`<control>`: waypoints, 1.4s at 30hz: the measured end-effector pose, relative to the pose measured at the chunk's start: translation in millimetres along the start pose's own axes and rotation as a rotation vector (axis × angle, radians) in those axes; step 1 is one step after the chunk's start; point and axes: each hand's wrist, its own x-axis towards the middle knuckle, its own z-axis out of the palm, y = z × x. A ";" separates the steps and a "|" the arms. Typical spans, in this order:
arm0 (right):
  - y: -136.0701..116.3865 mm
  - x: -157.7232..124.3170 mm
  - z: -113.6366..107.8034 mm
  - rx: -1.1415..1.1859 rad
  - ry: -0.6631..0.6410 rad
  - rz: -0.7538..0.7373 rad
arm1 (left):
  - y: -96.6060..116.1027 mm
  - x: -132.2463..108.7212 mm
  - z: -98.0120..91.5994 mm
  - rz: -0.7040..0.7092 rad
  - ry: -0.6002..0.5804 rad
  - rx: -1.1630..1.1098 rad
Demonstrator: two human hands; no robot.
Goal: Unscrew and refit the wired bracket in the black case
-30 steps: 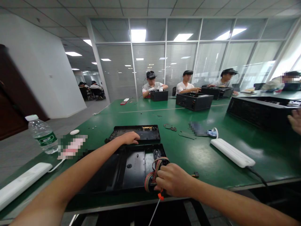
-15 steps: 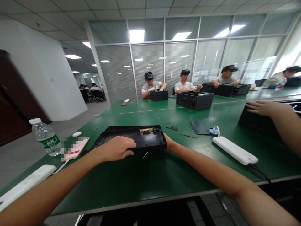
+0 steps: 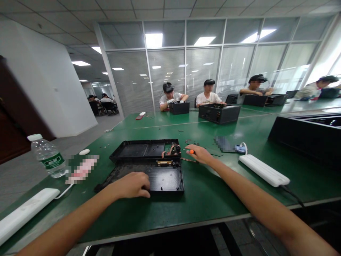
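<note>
Lying opened out in front of me is a black plastic casing in two halves. My left hand point(image 3: 134, 185) is at the front edge of the near half point(image 3: 165, 176), with curled fingers over it and the thumb by the rim. The far half point(image 3: 138, 150) lies flat behind it, with a bundle of coloured wires point(image 3: 174, 150) in its right end. To the right of the casing, my right hand point(image 3: 200, 153) is closed on a small screwdriver point(image 3: 190, 151) with an orange handle, its thin shaft pointing left towards the wires.
A water bottle point(image 3: 48, 156), a phone point(image 3: 84, 169) and a white power strip point(image 3: 29, 209) are at my left. To the right lie a blurred dark item point(image 3: 225, 144), another power strip point(image 3: 263, 170) and a large black case point(image 3: 303, 142). Several people work across the table.
The near half has come down from tilted to flat, uncovering the far half and its wires. My right hand has left its right edge and now shows the screwdriver. A neighbour's hand at right is gone.
</note>
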 end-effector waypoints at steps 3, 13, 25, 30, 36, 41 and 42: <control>-27.7 8.6 16.2 0.052 -0.056 0.015 | -34.2 23.6 -3.4 -0.118 0.048 0.021; -56.8 11.6 35.1 0.169 -0.113 0.072 | -87.9 53.9 24.2 -0.347 0.062 0.115; -47.6 15.1 19.7 0.202 0.144 0.030 | -12.1 88.8 5.0 0.235 0.305 0.273; -10.8 8.4 6.0 0.204 0.276 0.104 | 7.5 130.6 17.6 0.330 0.375 0.364; -3.1 2.5 6.1 0.123 0.203 0.091 | -0.4 132.2 25.8 0.431 0.374 0.395; -19.1 6.3 -1.2 0.073 0.189 0.040 | -0.2 132.3 24.9 0.405 0.442 0.254; -19.9 6.7 -2.6 0.071 0.201 0.041 | -0.5 133.6 24.9 0.383 0.463 0.215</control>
